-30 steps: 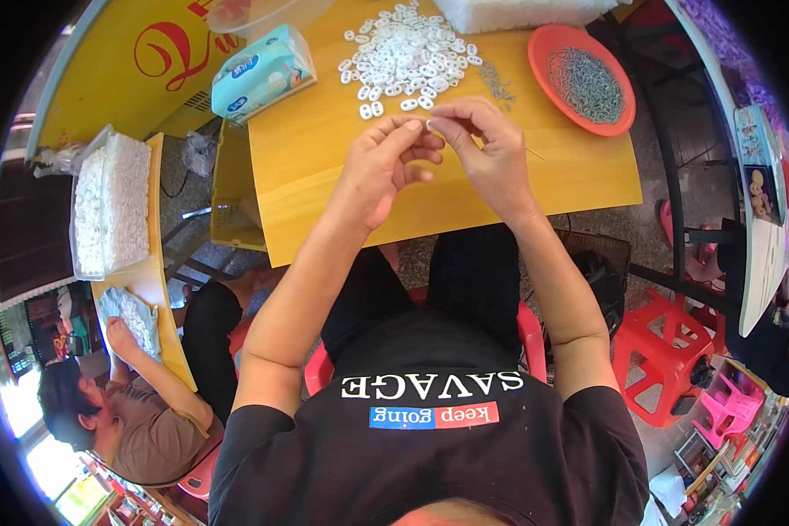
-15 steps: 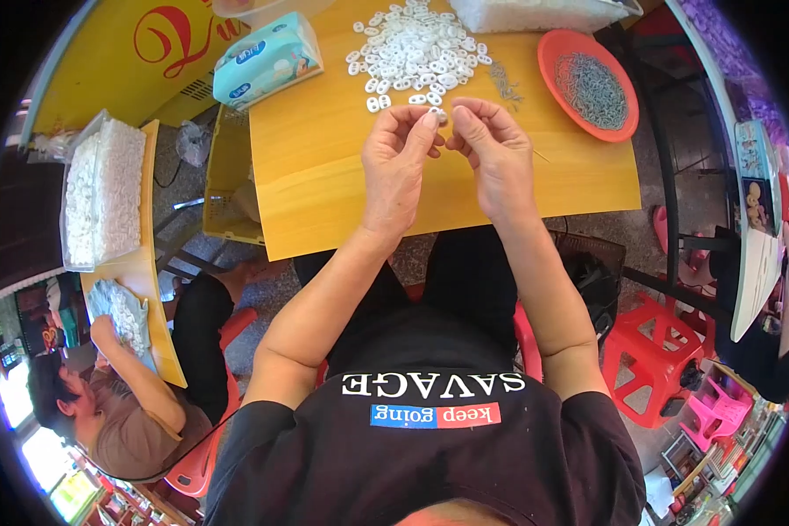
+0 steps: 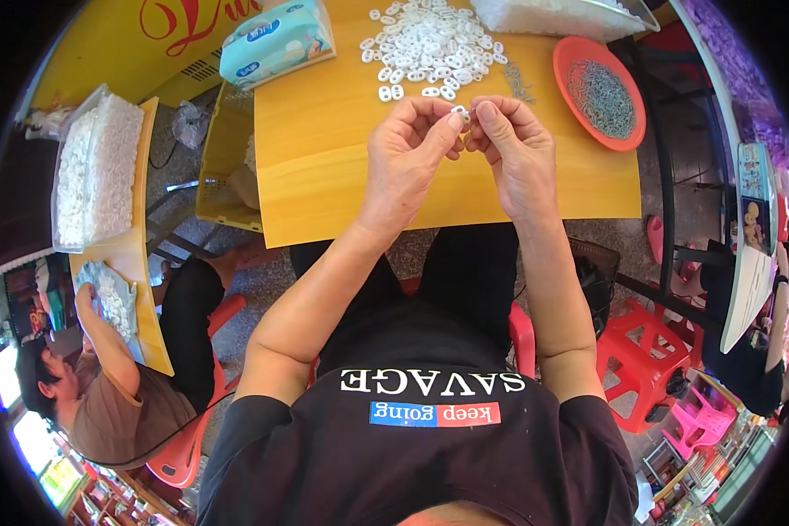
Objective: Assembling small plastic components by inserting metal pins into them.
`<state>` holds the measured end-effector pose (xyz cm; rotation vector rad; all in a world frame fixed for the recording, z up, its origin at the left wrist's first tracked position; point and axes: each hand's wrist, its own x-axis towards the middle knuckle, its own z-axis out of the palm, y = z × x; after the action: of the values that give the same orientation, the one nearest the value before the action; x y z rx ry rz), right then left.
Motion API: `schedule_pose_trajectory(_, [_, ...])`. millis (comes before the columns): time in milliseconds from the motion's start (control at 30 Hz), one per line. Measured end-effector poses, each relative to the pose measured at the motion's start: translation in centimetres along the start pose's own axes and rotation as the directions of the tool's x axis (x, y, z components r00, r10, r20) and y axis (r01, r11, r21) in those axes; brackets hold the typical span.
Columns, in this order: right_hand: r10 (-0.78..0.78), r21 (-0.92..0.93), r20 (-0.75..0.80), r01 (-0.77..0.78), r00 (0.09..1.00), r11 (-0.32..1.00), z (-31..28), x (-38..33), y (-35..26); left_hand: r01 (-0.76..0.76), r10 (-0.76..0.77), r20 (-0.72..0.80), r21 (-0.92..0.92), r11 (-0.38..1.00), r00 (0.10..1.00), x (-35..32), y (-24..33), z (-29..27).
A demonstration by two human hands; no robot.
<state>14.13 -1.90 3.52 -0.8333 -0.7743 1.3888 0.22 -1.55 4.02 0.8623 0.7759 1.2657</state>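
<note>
My left hand [image 3: 409,158] pinches a small white plastic piece [image 3: 460,112] between thumb and fingers, above the yellow table [image 3: 324,175]. It looks like the flat oval pieces with two holes that lie heaped in a white pile [image 3: 438,44] just beyond. Right beside it, the thumb and forefinger of my right hand [image 3: 522,158] are pressed together, their tips close against the piece. What they hold, if anything, is too small to make out. Several loose grey screws [image 3: 517,83] lie on the wood past my right hand. More screws fill an orange-red dish [image 3: 563,66] to the right.
A blue tissue pack [image 3: 276,44] sits at the table's far left, and a clear bin [image 3: 579,17] at the back right. A yellow crate [image 3: 223,180] stands below the left edge. Another person [image 3: 118,394] works at a side table on the left. Red stools [image 3: 644,359] stand at right.
Both hands have shifted slightly right in the picture, and the table's contents have moved up and right with the view. My right fingertips are now closer to the white piece.
</note>
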Motion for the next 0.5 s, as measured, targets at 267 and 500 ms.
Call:
schedule_pose_trajectory(267, [0.000, -0.004, 0.022, 0.000, 1.000, 1.000, 0.30, -0.18, -0.14, -0.004, 0.005, 0.041, -0.024, 1.000, 0.999, -0.31, 0.50, -0.02])
schedule_pose_trajectory(500, [-0.029, -0.076, 0.033, 0.032, 0.999, 0.997, 0.44, -0.42, -0.38, 0.004, -0.005, 0.052, 0.015, 1.000, 0.999, -0.65, 0.98, 0.11])
